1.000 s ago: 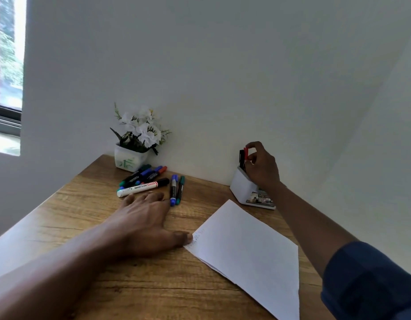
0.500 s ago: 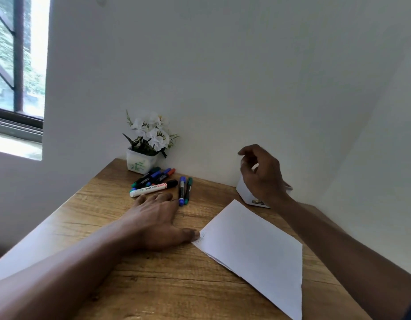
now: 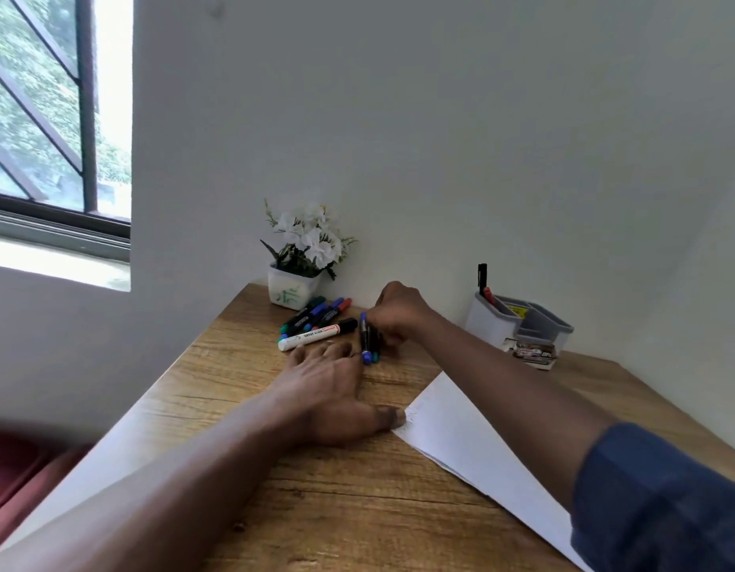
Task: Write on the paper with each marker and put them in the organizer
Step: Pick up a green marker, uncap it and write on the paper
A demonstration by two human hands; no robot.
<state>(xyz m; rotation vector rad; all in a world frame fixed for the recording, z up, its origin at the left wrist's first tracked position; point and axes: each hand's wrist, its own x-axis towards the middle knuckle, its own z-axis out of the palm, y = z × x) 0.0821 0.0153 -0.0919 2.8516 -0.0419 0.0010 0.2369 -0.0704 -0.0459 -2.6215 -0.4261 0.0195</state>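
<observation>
Since a second before, the right grip (image 3: 399,313) had left the organizer (image 3: 522,328), where it had been at a red marker (image 3: 487,293), and crossed over to the markers beside the flower pot (image 3: 293,289).

Far left of the flower pot, a window (image 3: 56,117) showed green leaves. The pot itself stood at the back of the wooden surface (image 3: 337,509), against the wall. Just in front of it and to its right lay a bunch of dark markers (image 3: 316,313), with a white marker (image 3: 316,335) lying across their near side. The left grip (image 3: 328,390) lay flat on the surface in front of the pot, fingers straight and spread. Its fingertips were near the white marker, and its thumb touched the corner of the paper (image 3: 473,439).

Right of the pot lay a pair of markers (image 3: 368,340), side by side. The right grip was curled over their far end, fingertips at the blue cap. From where I stood I could not tell whether it pinched one or only touched it.

Well to the right of the pot stood the organizer, close to the wall. The red marker and a black pen (image 3: 482,276) stood upright in the compartment nearest the pot. The paper lay in front of the pot and to its right, partly under a blue sleeve (image 3: 663,497).
</observation>
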